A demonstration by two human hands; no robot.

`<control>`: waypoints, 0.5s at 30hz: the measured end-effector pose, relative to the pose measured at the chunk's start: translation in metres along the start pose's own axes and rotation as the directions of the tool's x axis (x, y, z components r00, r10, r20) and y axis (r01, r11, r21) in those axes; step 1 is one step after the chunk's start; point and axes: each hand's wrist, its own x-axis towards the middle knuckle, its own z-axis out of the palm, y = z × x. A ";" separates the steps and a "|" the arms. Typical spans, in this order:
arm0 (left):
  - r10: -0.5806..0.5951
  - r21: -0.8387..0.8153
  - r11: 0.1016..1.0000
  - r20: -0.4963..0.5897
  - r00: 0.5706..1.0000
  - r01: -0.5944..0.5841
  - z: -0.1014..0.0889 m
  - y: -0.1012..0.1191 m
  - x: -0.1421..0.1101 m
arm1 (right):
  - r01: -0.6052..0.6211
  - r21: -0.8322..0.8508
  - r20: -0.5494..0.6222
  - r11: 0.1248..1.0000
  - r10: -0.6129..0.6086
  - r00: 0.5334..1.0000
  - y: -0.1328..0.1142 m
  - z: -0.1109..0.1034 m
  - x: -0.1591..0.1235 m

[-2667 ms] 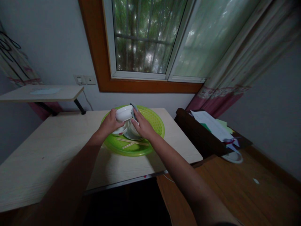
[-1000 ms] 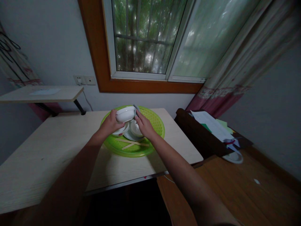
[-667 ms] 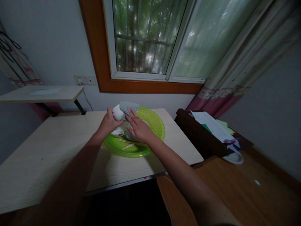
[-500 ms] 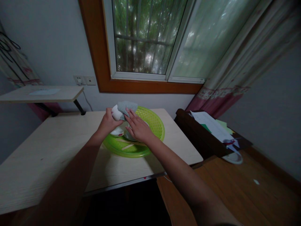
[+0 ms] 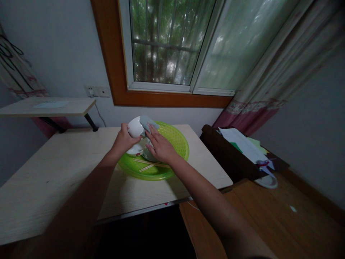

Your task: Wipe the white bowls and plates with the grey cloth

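Note:
My left hand (image 5: 124,141) grips a white bowl (image 5: 135,127) by its side, tilted above a green plastic basket (image 5: 151,175). A grey-blue cloth (image 5: 147,123) lies against the bowl's right side, pressed there by the fingers of my right hand (image 5: 159,144). Below, in the basket, sits another white bowl (image 5: 135,150) with a red mark. A dish (image 5: 147,155) beside it is mostly hidden by my right hand. Wooden chopsticks (image 5: 145,168) lie crossed at the basket's near side.
The basket stands on a pale wooden table (image 5: 81,158). A small raised shelf (image 5: 67,104) stands at the left. Right of the table is a dark brown piece of furniture (image 5: 226,151) with papers (image 5: 239,142) on it. A window (image 5: 164,43) is behind.
The held bowl has been turned so its rounded outside shows. My right hand has spread the cloth over it, then slid slightly right, uncovering more of the bowl.

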 end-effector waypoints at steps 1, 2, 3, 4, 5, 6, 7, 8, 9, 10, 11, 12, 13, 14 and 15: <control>0.006 -0.003 1.000 0.011 1.000 -0.006 0.000 0.000 0.000 | 0.028 -0.014 0.010 1.000 -0.028 1.000 -0.001 -0.001 0.000; 0.010 -0.006 1.000 0.019 1.000 -0.009 0.001 -0.001 0.000 | 0.054 -0.027 0.022 0.998 -0.053 0.998 -0.002 -0.002 0.001; 0.009 -0.009 1.000 0.024 1.000 -0.009 0.001 0.000 0.000 | 0.074 -0.037 0.034 0.997 -0.072 0.997 -0.003 -0.002 0.001; 0.005 -0.010 1.000 0.024 1.000 -0.005 0.001 0.000 0.000 | 0.088 -0.045 0.043 0.995 -0.086 0.995 -0.004 -0.003 0.001; -0.001 -0.011 1.000 0.022 1.000 0.001 0.001 0.000 0.000 | 0.095 -0.048 0.048 0.994 -0.093 0.994 -0.005 -0.003 0.002; -0.006 -0.013 1.000 0.018 1.000 0.006 0.000 0.001 0.000 | 0.097 -0.050 0.048 0.994 -0.094 0.994 -0.005 -0.002 0.002; -0.010 -0.015 1.000 0.015 1.000 0.010 0.000 0.002 0.000 | 0.091 -0.050 0.042 0.995 -0.089 0.995 -0.005 -0.002 0.002; -0.013 -0.016 1.000 0.014 1.000 0.013 0.000 0.003 0.000 | 0.078 -0.049 0.031 0.996 -0.076 0.997 -0.004 -0.002 0.002; -0.015 -0.015 1.000 0.011 1.000 0.015 0.000 0.003 0.000 | 0.056 -0.047 0.016 0.997 -0.055 0.998 -0.004 -0.001 0.002; -0.017 -0.012 1.000 0.004 1.000 0.017 -0.001 0.004 0.001 | 0.026 -0.045 -0.001 0.999 -0.026 1.000 -0.003 0.000 0.002; -0.017 -0.007 1.000 -0.004 1.000 0.017 -0.001 0.004 0.001 | -0.007 -0.042 -0.018 0.999 0.006 1.000 -0.002 0.001 0.002; -0.015 -0.003 1.000 -0.014 1.000 0.015 -0.001 0.004 0.001 | -0.037 -0.038 -0.031 0.999 0.036 0.999 0.000 0.001 0.002; -0.011 0.002 1.000 -0.023 1.000 0.011 -0.001 0.003 0.001 | -0.061 -0.033 -0.039 0.998 0.060 0.997 0.001 0.002 0.001; -0.006 0.007 1.000 -0.027 1.000 0.006 -0.001 0.002 0.001 | -0.078 -0.026 -0.042 0.997 0.077 0.996 0.003 0.002 0.001; -0.002 0.013 1.000 -0.026 1.000 0.003 -0.001 0.002 0.001 | -0.088 -0.017 -0.041 0.996 0.087 0.995 0.004 0.002 0.001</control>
